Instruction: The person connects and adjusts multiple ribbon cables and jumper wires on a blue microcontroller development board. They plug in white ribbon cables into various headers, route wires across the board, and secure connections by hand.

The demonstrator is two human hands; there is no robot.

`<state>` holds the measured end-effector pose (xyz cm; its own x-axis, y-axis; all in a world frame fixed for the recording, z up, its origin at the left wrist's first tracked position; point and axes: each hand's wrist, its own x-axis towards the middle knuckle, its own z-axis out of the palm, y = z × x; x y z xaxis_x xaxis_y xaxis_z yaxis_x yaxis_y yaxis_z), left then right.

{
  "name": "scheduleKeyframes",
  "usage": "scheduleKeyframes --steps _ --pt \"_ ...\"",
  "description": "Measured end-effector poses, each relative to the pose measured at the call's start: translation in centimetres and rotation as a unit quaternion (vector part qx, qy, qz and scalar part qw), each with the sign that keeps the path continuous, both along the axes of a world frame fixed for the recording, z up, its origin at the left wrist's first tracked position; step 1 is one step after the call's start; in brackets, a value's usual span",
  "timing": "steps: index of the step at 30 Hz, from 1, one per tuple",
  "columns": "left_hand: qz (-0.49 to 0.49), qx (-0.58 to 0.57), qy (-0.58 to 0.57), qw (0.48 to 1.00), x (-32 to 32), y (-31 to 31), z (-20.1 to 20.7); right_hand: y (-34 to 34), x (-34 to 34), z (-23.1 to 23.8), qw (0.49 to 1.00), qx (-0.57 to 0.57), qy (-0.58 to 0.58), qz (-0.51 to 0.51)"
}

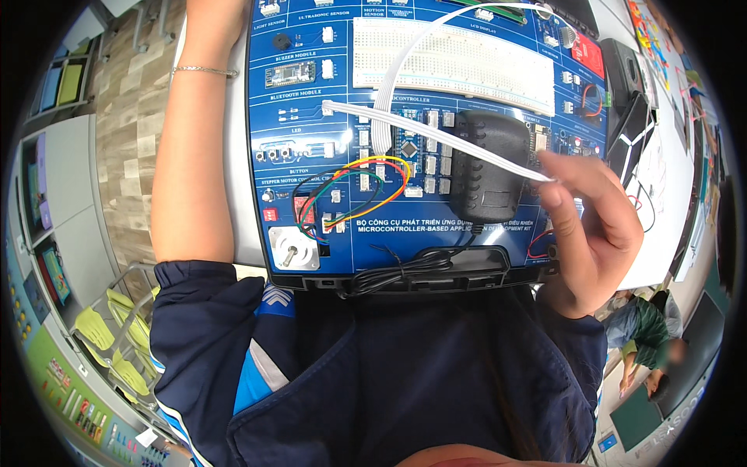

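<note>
White ribbon cable [459,140] is spanning the blue board [426,210]; the right hand [599,226] is pinching one end between fingers, and untwisted, near-tip gripping is probably aiding control. The left hand's [215,17] fingers are lying out of view.

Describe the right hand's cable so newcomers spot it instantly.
On the blue electronics board, find the black power adapter. Across it slants a flat white ribbon cable, pinched by the right hand; the other ribbon cable arches over the breadboard.
</note>
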<state>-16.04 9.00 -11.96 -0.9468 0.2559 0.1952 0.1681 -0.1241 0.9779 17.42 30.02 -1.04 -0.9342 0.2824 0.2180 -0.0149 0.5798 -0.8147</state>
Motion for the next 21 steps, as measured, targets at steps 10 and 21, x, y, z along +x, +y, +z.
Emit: scheduleKeyframes --steps 10,21 --pt "-0.01 0.014 -0.01 1.0 0.0 -0.1 0.2 0.0 0.6 0.8 0.995 -0.062 -0.081 -0.012" --pt "-0.001 -0.002 -0.015 1.0 0.4 0.1 0.7 1.3 -0.6 -0.5 0.94 0.027 0.024 0.34"
